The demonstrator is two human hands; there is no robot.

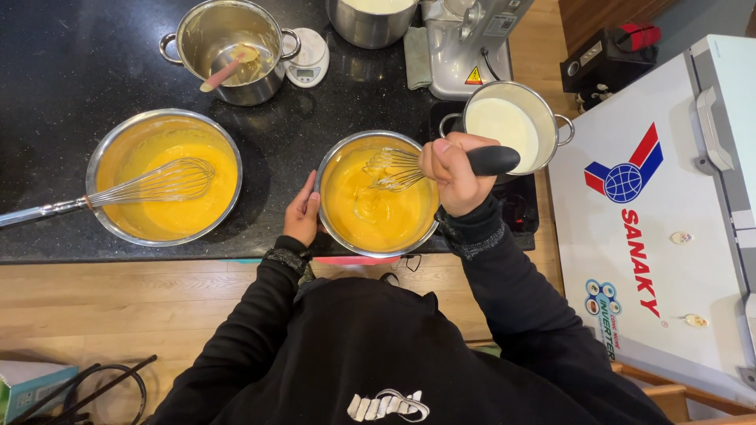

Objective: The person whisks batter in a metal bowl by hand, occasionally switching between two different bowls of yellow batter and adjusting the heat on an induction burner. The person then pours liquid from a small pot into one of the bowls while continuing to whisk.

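A steel bowl (329, 161) of yellow batter stands at the front edge of the black counter. My right hand (453, 169) grips the black handle of a wire whisk (394, 168), whose wires dip into the batter. My left hand (302, 214) rests flat against the bowl's left rim, fingers apart. Both arms wear black sleeves.
A second steel bowl (98, 157) of yellow batter with a whisk (150, 185) lies to the left. A pot of white liquid (508, 126) sits right of my hand. Behind are a pot with a spatula (228, 47), a small scale (309, 57) and a mixer (465, 39). A white chest freezer (654, 220) stands at right.
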